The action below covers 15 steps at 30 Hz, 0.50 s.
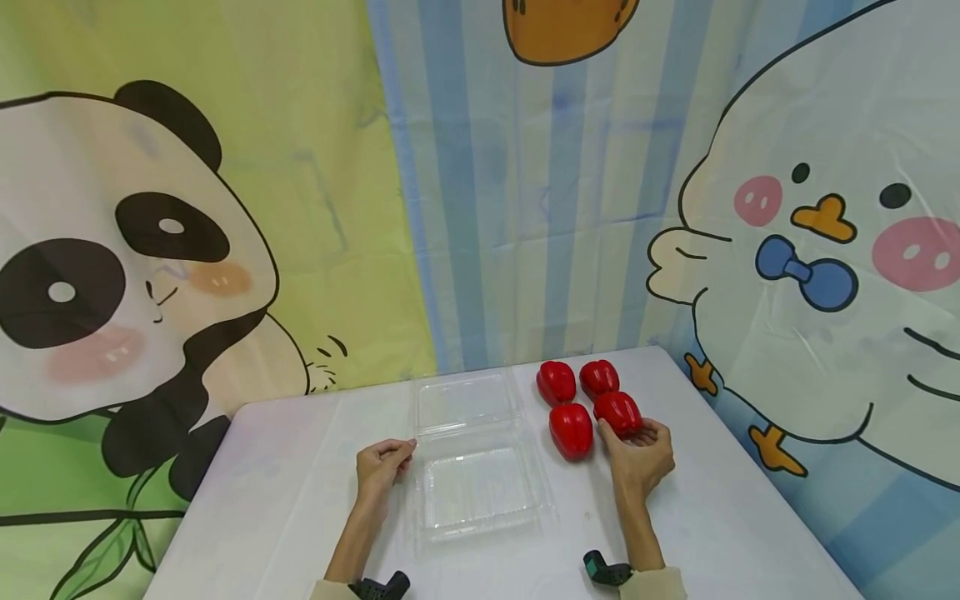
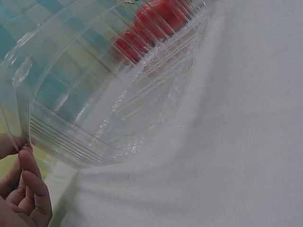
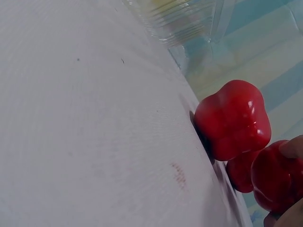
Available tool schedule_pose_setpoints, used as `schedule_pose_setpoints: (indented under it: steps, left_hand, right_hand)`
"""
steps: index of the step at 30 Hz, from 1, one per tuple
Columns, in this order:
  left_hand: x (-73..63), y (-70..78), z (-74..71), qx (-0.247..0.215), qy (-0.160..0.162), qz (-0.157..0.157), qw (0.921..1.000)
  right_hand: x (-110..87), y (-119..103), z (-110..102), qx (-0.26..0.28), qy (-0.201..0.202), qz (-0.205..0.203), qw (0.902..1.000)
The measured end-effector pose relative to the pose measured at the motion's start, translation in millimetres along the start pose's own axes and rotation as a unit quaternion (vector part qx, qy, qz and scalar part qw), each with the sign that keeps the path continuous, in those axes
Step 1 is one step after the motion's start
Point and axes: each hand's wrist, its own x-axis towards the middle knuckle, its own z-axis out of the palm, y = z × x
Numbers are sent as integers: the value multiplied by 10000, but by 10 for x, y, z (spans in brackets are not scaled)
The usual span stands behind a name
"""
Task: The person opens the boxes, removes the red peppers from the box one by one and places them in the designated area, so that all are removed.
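A clear plastic clamshell box (image 1: 480, 487) lies opened out on the table, its lid half (image 1: 465, 402) toward the back. My left hand (image 1: 381, 468) pinches the box's left edge near the hinge between thumb and fingers; the left wrist view shows the rim between the fingertips (image 2: 29, 161). To the right of the box, my right hand (image 1: 641, 458) grips the nearest right red bell pepper (image 1: 617, 412), thumb on its left and fingers on its right. Beside it sits another red bell pepper (image 1: 572, 432), with two more behind, a left one (image 1: 556, 382) and a right one (image 1: 599, 378).
The white table (image 1: 292, 467) runs back to a printed curtain (image 1: 495, 208) with a panda at left and a white bird at right. Each wrist wears a black camera, the left one (image 1: 382, 586) and the right one (image 1: 606, 569).
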Motion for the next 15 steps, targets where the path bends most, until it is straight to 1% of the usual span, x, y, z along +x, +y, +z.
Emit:
schedule_pose_setpoints:
  steps: [10,15]
  left_hand:
    - [1,12,-3,-44,-59,-68,9999]
    - [-5,13,-6,-25,-72,-31,10000]
  right_hand:
    - [-10,4,-1,-51,15,72,10000]
    - [-11,19,-8,-44,12,97,9999]
